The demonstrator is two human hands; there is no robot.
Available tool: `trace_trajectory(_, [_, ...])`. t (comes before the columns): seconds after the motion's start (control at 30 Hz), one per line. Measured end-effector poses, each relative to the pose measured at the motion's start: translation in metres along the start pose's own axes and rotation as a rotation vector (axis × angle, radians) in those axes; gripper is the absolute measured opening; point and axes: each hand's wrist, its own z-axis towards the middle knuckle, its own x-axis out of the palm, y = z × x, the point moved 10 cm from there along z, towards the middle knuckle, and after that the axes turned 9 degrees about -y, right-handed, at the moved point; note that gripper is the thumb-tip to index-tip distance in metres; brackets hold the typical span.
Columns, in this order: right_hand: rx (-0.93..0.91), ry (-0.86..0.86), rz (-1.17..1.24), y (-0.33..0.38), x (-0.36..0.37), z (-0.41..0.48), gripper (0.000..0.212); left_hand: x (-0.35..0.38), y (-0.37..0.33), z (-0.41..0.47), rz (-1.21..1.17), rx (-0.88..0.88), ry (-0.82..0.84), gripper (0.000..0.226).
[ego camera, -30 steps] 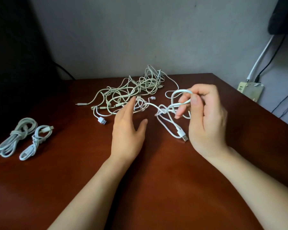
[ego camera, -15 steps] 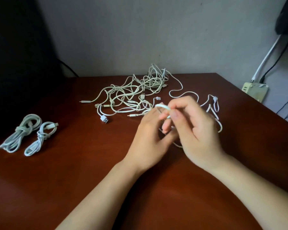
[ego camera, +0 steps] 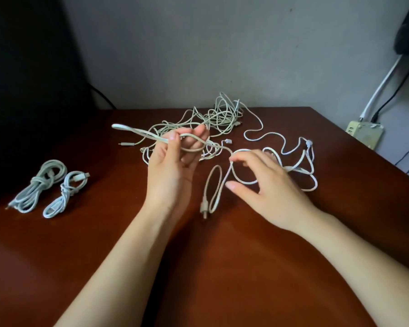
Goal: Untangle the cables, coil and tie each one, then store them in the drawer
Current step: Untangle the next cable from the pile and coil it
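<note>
Left hand (ego camera: 172, 171) pinches a white cable (ego camera: 132, 130) loop, thumb against fingers, frame centre. Right hand (ego camera: 267, 187) is spread, index tip touching it (part hidden under palm). Its plug (ego camera: 204, 206) is blurred; tangled pile (ego camera: 213, 123) behind.

A plain grey wall (ego camera: 198, 43) with a few small marks stands behind the table (ego camera: 222, 267), which is dark reddish-brown wood with a soft sheen. To the left a big black shape (ego camera: 21, 90) fills the corner, too dark to make out, and a black cord (ego camera: 102, 97) curves down beside it. On the right a pale socket box (ego camera: 364, 133) sits by the wall. A white lead (ego camera: 380, 86) and a black lead (ego camera: 397, 90) climb from it. The light is dim.
</note>
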Motion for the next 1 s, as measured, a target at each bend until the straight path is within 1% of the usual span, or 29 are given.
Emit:
trace_trajectory(0.07, [0.041,0.092,-0.007,0.000,0.013,-0.005,0.049,-0.005,0.000,0.002,-0.063,-0.050,-0.034,0.030])
trace_trajectory(0.13, [0.086,0.146,0.015,0.000,0.021,-0.008,0.051,-0.010,0.001,0.003,-0.089,-0.090,-0.072,0.031])
trace_trajectory(0.3, [0.131,0.187,0.060,-0.003,0.028,-0.010,0.051,-0.014,0.010,0.003,-0.159,-0.202,-0.105,0.031])
trace_trajectory(0.47, [0.082,0.220,0.078,0.000,0.030,-0.010,0.050,-0.011,0.025,-0.001,-0.171,-0.364,-0.091,0.031])
trace_trajectory(0.57, [-0.014,0.294,0.056,0.008,0.042,-0.014,0.041,-0.007,0.034,-0.006,-0.136,-0.453,-0.081,0.029])
trace_trajectory(0.67, [-0.041,0.325,0.121,0.014,0.044,-0.016,0.028,-0.005,0.038,-0.010,-0.073,-0.495,-0.071,0.028])
trace_trajectory(0.73, [-0.075,0.242,0.152,0.019,0.033,-0.013,0.027,-0.004,0.036,-0.008,-0.070,-0.489,-0.063,0.029])
trace_trajectory(0.83, [-0.118,-0.046,0.169,0.022,0.003,-0.004,0.027,-0.003,0.032,-0.003,-0.101,-0.453,-0.066,0.031])
trace_trajectory(0.87, [-0.116,-0.115,0.180,0.020,-0.005,-0.002,0.029,-0.001,0.032,-0.002,-0.114,-0.439,-0.056,0.031])
trace_trajectory(0.93, [-0.067,-0.162,0.213,0.013,-0.010,0.001,0.044,0.004,0.032,-0.003,-0.099,-0.412,-0.011,0.033])
trace_trajectory(1.0, [-0.011,-0.141,0.229,0.007,-0.008,0.002,0.056,0.010,0.034,-0.006,-0.075,-0.398,0.038,0.032])
